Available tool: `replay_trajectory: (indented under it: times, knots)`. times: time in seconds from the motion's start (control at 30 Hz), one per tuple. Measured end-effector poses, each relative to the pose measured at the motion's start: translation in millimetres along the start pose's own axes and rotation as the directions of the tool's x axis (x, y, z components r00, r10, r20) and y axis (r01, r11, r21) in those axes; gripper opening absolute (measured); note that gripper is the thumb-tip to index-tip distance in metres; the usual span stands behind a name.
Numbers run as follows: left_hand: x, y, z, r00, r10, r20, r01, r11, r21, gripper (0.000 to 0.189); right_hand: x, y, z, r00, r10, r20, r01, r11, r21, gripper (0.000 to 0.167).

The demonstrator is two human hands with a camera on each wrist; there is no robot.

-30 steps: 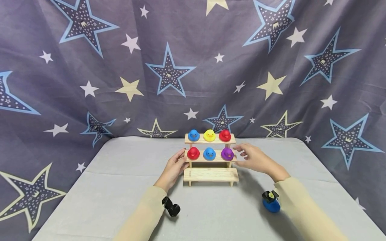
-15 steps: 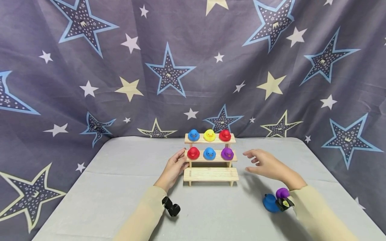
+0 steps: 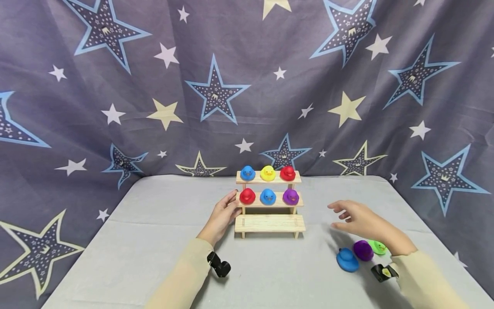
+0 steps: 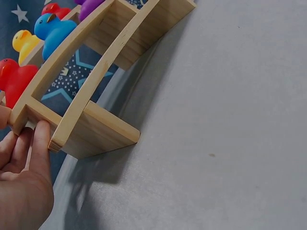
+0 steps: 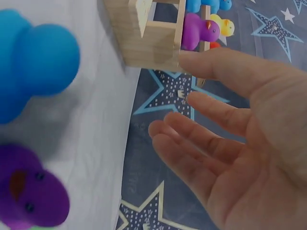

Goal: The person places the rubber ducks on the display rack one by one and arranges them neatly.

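A three-step wooden display stand [image 3: 270, 224] stands at the middle of the table. My left hand [image 3: 218, 218] grips the left end of its middle step; in the left wrist view the fingers [image 4: 41, 148] reach under the wood. On the top step sit a blue duck [image 3: 248, 173], a yellow duck [image 3: 268, 173] and a red duck [image 3: 287, 173]. The middle step carries a red duck [image 3: 247, 196], a blue duck [image 3: 268, 197] and a purple duck [image 3: 291, 197]. My right hand [image 3: 360, 221] hovers right of the stand, fingers loosely bent, holding nothing.
Below my right forearm, a loose blue duck [image 3: 347, 260], a purple duck [image 3: 363, 250] and a partly hidden green duck [image 3: 378, 246] lie on the grey tabletop [image 3: 154, 240]. Behind the table hangs a star-patterned curtain [image 3: 239, 34].
My right hand has moved away from the stand's right end, to the right and nearer. The purple and green ducks under that arm have come into sight. My left hand stays put.
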State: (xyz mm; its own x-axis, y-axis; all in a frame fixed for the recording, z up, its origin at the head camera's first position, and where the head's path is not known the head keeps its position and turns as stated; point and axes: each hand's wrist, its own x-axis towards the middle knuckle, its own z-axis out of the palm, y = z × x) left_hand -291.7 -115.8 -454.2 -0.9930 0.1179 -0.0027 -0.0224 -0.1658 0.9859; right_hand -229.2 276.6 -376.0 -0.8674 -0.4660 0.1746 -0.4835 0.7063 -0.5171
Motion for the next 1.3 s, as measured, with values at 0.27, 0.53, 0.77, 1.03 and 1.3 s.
replay_trajectory:
  times: [0.27,0.53,0.77,1.03,1.3]
  knots:
    - [1.2,-0.1,0.2,1.0,-0.006,-0.002,0.006,1.0,-0.001,0.054,-20.1,12.9,-3.0,1.0,0.019,0.016,-0.019,1.0,-0.01,0.042]
    - [0.5,0.7,0.7,1.0,-0.006,0.002,0.006,1.0,-0.013,0.054,-38.9,24.7,-3.3,0.998,0.04,0.047,-0.038,0.998,-0.05,0.044]
    - [0.2,-1.0,0.4,1.0,-0.015,0.004,0.015,1.0,-0.004,0.054,-54.0,37.5,0.4,0.996,0.046,0.072,-0.044,0.998,-0.035,0.045]
    - [0.7,0.2,1.0,1.0,-0.011,0.001,0.011,1.0,-0.002,0.054,-60.1,44.2,2.9,0.994,0.055,0.097,-0.048,0.996,-0.076,0.048]
    - [0.0,0.8,0.4,1.0,-0.015,-0.003,0.015,1.0,0.015,0.053,-62.6,52.0,12.2,0.999,0.019,0.044,-0.012,0.988,-0.157,0.051]
